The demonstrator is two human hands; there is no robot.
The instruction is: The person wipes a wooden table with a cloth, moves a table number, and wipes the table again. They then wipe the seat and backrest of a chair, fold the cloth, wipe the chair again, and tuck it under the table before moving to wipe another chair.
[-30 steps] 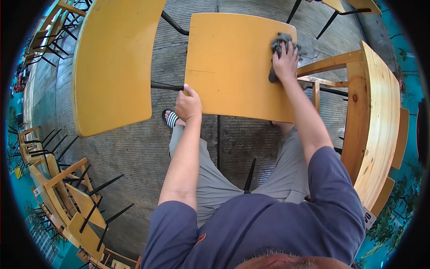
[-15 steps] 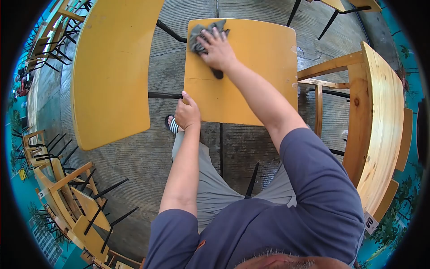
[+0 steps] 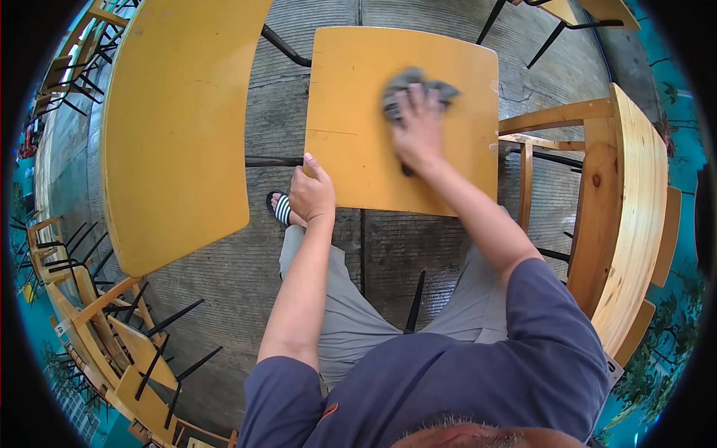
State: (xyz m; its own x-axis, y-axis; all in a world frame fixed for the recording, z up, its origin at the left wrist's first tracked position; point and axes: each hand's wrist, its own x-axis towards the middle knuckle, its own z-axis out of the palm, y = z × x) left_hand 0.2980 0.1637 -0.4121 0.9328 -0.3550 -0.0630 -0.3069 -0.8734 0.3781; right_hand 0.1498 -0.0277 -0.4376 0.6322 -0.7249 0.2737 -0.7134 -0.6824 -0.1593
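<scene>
A yellow wooden chair seat lies in front of me, worn at its edges. My left hand grips the seat's left edge near the front corner, thumb on top and fingers curled beneath. Over the middle right of the seat, my right hand presses a crumpled grey-green cloth onto the surface, fingers spread across it. The cloth and the hand are a little blurred, and a dark bit of cloth shows by the wrist.
Left of the seat stands a larger curved yellow panel, joined by black metal tubes. A pale wooden table stands on the right. Upturned chairs rest on tables at the lower left. The ribbed concrete floor looks wet in places.
My right hand has swept the cloth from the seat's far left corner rightward and slightly toward me. My left hand keeps its hold on the edge.
</scene>
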